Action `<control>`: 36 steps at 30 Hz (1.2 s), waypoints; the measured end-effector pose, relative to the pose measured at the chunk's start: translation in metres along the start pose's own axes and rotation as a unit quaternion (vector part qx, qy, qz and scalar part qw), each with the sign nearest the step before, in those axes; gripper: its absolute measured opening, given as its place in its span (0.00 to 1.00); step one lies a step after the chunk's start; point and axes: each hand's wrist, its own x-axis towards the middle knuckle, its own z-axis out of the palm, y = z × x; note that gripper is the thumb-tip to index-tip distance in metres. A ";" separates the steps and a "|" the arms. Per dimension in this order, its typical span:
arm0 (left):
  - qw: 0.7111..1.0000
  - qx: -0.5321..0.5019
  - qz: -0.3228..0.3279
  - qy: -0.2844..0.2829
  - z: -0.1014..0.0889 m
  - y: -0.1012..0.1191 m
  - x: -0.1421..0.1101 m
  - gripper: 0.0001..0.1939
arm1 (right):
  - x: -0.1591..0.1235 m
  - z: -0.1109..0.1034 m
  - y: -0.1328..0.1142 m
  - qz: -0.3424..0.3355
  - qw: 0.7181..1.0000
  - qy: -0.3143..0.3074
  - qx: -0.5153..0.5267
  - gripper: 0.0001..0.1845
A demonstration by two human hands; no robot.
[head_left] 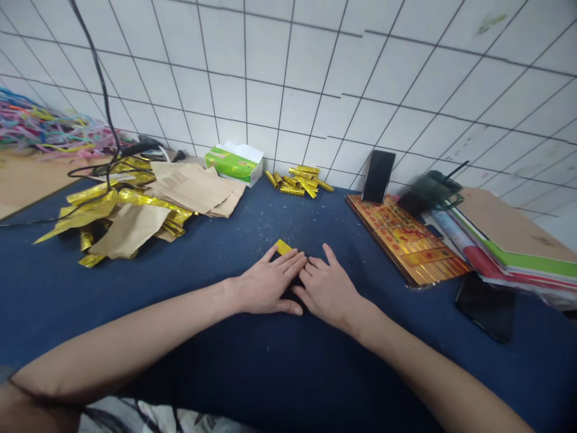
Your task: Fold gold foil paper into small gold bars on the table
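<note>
A small piece of shiny gold paper (283,246) lies on the dark blue tabletop (252,228), mostly covered by my fingers. My left hand (273,281) rests over it, palm down, with the fingers stretched out together and the thumb apart. Beside it, my right hand (331,288) touches the left fingertips. Its fingers are slightly bent, with the index finger raised and the thumb pointing towards my left hand. What lies beneath the fingertips is hidden. Further back, against the wall, sits a pile of rolled gold paper tubes (302,180).
On the left are gold sheets (97,207) with brown paper (193,186), a black cable (106,102) and colourful strips (54,129). A green tissue box (229,163) stands behind. To the right, a phone (378,175) leans upright on printed gold packs (410,240), near stacked folders (518,231) and a dark phone-like slab (487,305).
</note>
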 end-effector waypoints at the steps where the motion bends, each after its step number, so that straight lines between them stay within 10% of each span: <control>1: 1.000 -0.009 0.003 -0.004 0.000 -0.001 0.000 0.44 | 0.000 0.000 0.000 0.000 1.000 0.000 0.001 0.19; 36: 0.993 -0.012 -0.116 0.000 -0.004 -0.029 -0.003 0.35 | 0.011 0.026 0.014 0.035 0.990 0.121 0.055 0.08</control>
